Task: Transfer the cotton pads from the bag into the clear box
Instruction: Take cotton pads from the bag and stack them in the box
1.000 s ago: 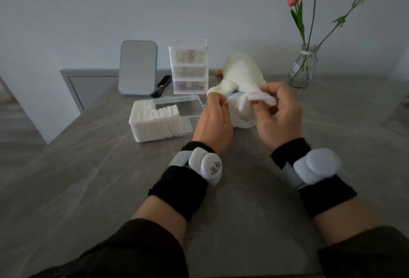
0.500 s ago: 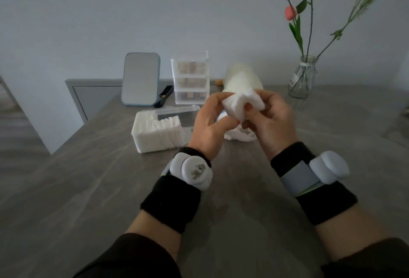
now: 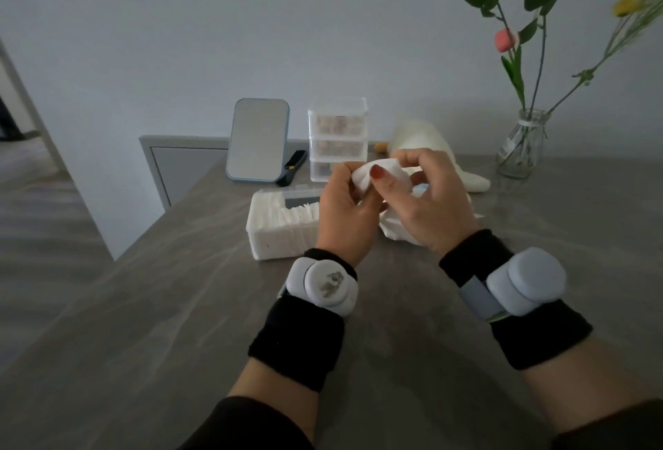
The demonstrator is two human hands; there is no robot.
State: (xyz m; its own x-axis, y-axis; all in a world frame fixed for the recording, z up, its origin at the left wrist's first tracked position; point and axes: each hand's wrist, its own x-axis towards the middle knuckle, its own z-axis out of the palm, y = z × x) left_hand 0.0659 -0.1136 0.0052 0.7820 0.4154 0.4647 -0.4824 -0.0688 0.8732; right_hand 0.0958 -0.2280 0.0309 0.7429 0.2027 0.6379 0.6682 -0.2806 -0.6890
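Observation:
My left hand (image 3: 342, 214) and my right hand (image 3: 427, 204) both pinch a small bunch of white cotton pads (image 3: 375, 173) raised above the table. Beneath my right hand the crumpled white bag (image 3: 396, 231) lies on the table, mostly hidden. To the left stands the clear box (image 3: 280, 231), lid open, with a row of cotton pads standing upright inside it. The box's right end is hidden behind my left hand.
At the back of the grey table (image 3: 179, 324) stand a blue-framed mirror (image 3: 257, 140), a clear stack of drawers (image 3: 338, 137), a black strap (image 3: 292, 167), a cream plush toy (image 3: 441, 152) and a glass vase (image 3: 520, 144) of flowers. The table's left edge drops to the floor.
The pads came out of the bag in my right hand and were lifted; now both hands hold them higher. The camera view tilted up.

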